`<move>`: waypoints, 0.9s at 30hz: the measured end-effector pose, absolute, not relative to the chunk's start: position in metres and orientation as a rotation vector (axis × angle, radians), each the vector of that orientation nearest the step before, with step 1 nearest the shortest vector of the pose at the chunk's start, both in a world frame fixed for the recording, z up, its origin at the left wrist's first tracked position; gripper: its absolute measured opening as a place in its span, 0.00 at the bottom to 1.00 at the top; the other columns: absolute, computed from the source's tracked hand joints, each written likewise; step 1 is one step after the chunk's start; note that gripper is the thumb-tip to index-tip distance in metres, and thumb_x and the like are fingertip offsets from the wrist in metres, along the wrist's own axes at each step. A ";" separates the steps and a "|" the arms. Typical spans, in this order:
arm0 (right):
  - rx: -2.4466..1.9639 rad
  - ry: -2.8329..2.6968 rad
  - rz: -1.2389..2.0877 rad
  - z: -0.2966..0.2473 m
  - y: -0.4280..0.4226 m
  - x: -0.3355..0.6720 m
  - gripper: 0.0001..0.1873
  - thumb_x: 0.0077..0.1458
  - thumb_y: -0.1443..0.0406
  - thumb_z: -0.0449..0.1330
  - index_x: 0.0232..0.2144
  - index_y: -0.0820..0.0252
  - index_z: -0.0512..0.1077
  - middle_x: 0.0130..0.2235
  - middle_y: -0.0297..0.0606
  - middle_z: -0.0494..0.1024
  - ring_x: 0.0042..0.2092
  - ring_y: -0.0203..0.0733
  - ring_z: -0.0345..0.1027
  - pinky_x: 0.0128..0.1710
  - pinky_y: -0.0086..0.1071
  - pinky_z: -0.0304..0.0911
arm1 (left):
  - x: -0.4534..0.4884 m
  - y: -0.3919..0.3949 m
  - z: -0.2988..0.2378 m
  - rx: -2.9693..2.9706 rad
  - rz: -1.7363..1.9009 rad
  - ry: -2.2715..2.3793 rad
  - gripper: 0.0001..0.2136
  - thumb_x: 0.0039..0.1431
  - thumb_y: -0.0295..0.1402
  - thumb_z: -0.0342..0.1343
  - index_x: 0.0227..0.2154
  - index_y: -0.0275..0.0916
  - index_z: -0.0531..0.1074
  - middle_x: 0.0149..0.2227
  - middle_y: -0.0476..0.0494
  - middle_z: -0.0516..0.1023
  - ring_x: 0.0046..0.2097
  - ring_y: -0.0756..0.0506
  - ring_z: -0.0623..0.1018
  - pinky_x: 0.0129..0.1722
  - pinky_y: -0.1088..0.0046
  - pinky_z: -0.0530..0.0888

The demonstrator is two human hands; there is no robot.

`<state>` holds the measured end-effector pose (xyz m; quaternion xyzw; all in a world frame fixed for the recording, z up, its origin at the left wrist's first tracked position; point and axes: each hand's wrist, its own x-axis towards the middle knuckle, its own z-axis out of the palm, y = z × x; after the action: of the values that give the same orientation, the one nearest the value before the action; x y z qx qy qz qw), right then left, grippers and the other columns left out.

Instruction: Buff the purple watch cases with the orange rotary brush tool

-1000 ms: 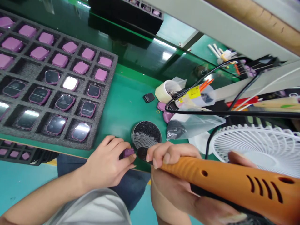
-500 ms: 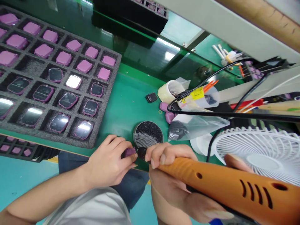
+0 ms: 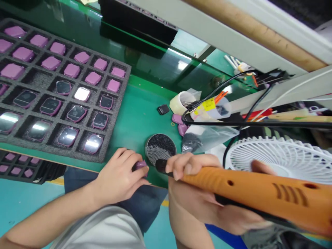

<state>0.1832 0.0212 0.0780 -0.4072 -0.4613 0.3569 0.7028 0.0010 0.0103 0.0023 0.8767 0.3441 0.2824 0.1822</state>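
Note:
My left hand (image 3: pixel 124 173) is closed around a small purple watch case (image 3: pixel 141 164) at the front edge of the green bench; most of the case is hidden by the fingers. My right hand (image 3: pixel 192 169) wraps the front of an orange electric screwdriver (image 3: pixel 249 186) that lies nearly level, pointing left. Its black nose (image 3: pixel 161 165) is apart from the watch case and overlaps the near rim of a round tin (image 3: pixel 147 148) with small dark pieces in it. More fingers show farther back on the screwdriver; whose they are I cannot tell.
A grey foam tray (image 3: pixel 110 138) of purple watches stands left. Behind the tin are a loose black watch-like piece (image 3: pixel 163 109), purple cases (image 3: pixel 183 129), a plastic bag (image 3: pixel 210 136) and a tape roll (image 3: pixel 178 102). A black cable (image 3: pixel 249 123) crosses by a white fan (image 3: pixel 280 152).
The screwdriver's nose has drawn back to the right, off the purple watch case. My left hand still holds the case, now turned a little. The view has shifted slightly.

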 end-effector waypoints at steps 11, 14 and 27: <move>-0.859 -0.952 0.669 0.062 0.041 0.178 0.26 0.65 0.39 0.60 0.59 0.37 0.67 0.31 0.26 0.74 0.21 0.39 0.63 0.20 0.34 0.66 | -0.002 0.012 0.003 2.478 0.770 0.920 0.07 0.72 0.32 0.63 0.48 0.36 0.76 0.49 0.36 0.79 0.52 0.35 0.77 0.59 0.48 0.74; -0.829 -0.954 0.683 0.060 0.039 0.176 0.25 0.66 0.41 0.60 0.60 0.35 0.68 0.31 0.26 0.75 0.22 0.38 0.62 0.21 0.34 0.67 | -0.002 0.011 0.003 2.470 0.788 0.935 0.09 0.72 0.35 0.64 0.49 0.35 0.76 0.51 0.35 0.79 0.53 0.35 0.76 0.60 0.46 0.74; -0.887 -0.975 0.728 0.066 0.034 0.179 0.27 0.64 0.37 0.61 0.57 0.39 0.70 0.32 0.29 0.73 0.23 0.39 0.64 0.23 0.36 0.66 | -0.004 0.010 -0.003 2.487 0.856 0.868 0.11 0.69 0.22 0.61 0.51 0.37 0.79 0.51 0.38 0.81 0.52 0.38 0.78 0.58 0.51 0.75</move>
<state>0.1791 0.0340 0.0664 -0.4028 -0.4427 0.3304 0.7298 -0.0038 0.0103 -0.0032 0.8824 0.3080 0.3037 0.1851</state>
